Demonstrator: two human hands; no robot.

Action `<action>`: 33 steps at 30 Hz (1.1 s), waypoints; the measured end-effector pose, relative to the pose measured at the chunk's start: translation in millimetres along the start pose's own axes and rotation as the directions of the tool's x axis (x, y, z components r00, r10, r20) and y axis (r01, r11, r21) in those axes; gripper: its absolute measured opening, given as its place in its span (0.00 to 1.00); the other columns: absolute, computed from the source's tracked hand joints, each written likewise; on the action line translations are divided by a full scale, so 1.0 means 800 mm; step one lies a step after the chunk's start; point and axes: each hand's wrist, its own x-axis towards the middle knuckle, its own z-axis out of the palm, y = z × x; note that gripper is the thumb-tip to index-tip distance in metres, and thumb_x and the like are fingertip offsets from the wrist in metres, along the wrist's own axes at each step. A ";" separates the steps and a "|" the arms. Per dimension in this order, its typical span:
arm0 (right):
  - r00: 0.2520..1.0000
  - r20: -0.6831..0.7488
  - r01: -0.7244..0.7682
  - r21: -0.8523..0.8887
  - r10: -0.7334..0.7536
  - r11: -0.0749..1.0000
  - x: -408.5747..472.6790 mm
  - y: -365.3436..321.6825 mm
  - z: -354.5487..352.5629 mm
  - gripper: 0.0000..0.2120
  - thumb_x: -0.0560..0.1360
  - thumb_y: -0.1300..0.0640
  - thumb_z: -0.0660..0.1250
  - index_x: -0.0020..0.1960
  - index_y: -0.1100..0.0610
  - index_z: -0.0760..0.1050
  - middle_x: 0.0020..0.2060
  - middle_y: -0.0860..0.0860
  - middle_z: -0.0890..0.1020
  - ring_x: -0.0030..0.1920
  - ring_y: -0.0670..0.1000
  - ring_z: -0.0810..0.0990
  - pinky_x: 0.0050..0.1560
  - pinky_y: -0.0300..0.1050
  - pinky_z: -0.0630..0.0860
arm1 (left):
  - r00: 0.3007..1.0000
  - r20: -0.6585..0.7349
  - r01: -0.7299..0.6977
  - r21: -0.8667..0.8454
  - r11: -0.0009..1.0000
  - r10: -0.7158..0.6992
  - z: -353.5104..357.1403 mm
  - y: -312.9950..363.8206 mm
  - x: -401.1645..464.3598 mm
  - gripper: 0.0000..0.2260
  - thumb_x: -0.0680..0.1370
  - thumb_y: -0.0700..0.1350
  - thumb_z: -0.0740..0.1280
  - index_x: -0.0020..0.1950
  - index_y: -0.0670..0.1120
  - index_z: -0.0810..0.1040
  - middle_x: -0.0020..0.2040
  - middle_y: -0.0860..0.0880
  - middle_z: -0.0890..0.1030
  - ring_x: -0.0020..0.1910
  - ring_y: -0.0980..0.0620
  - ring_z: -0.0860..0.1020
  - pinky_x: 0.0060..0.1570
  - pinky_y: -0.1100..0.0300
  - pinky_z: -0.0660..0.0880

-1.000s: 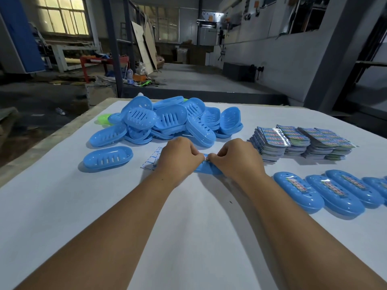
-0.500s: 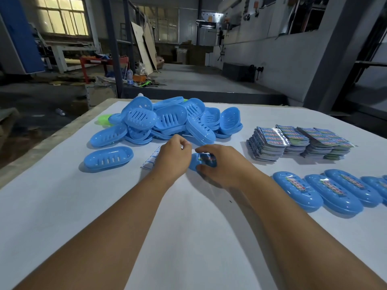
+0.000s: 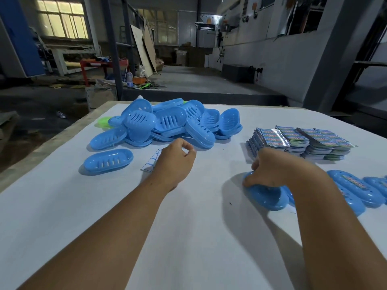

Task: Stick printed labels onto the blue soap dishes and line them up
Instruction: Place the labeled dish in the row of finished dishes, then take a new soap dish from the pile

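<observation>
The right hand [image 3: 270,168] grips a blue soap dish [image 3: 266,195] from above, fingers curled over its top, near the right edge of the worktop [image 3: 188,237]. This dish sits just beside the row of labelled dishes [image 3: 356,189], which runs off toward the right edge; its own top is hidden under the hand. The left hand [image 3: 176,162] is in the middle of the worktop, fingers curled with thumb and forefinger tips together; whether they pinch anything is not clear. A sheet with a blue grid [image 3: 151,161] lies partly under it. A heap of unlabelled dishes [image 3: 167,124] lies toward the far edge, one single dish [image 3: 109,162] nearer the left edge. Stacks of printed labels [image 3: 299,143] sit toward the far right corner.
</observation>
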 end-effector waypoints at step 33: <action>0.863 -0.309 0.477 0.238 -0.400 0.846 0.016 -0.060 0.049 0.18 0.77 0.54 0.66 0.65 0.42 0.72 0.48 0.38 0.77 0.45 0.42 0.75 0.44 0.40 0.69 | 0.789 -0.503 -0.018 0.556 0.831 0.353 -0.105 -0.018 -0.009 0.07 0.80 0.43 0.65 0.58 0.47 0.77 0.48 0.48 0.83 0.45 0.46 0.81 0.38 0.54 0.73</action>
